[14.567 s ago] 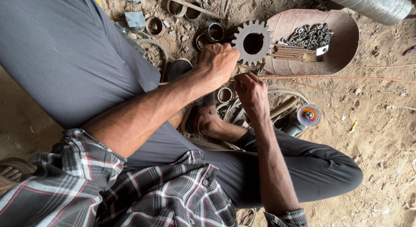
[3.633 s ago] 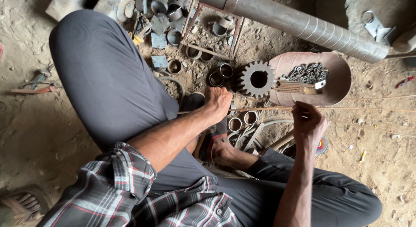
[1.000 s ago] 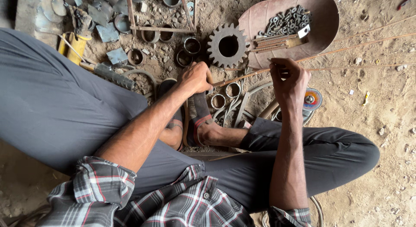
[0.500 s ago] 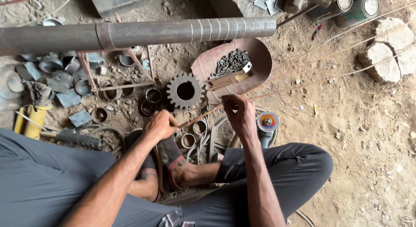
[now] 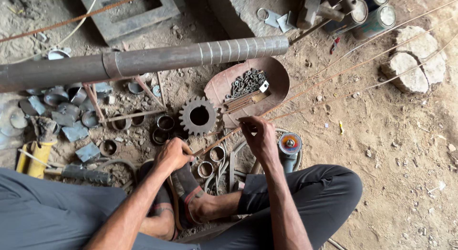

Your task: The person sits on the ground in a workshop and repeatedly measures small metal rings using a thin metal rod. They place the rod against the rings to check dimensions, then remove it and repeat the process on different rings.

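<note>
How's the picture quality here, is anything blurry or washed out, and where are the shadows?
Head view: soft, even daylight, no glare; the dirt floor at right looks paler. The left hand, right hand, gear and long pipe are sharp, with little motion blur. Shadows are faint, deepest under the pipe and between the legs. Wide-lens bending shows toward the edges.

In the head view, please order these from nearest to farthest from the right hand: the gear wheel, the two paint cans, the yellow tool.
From the right hand:
1. Gear wheel, just left of it.
2. Paint cans, far up at the top right.
3. Yellow tool, far left edge.
</note>
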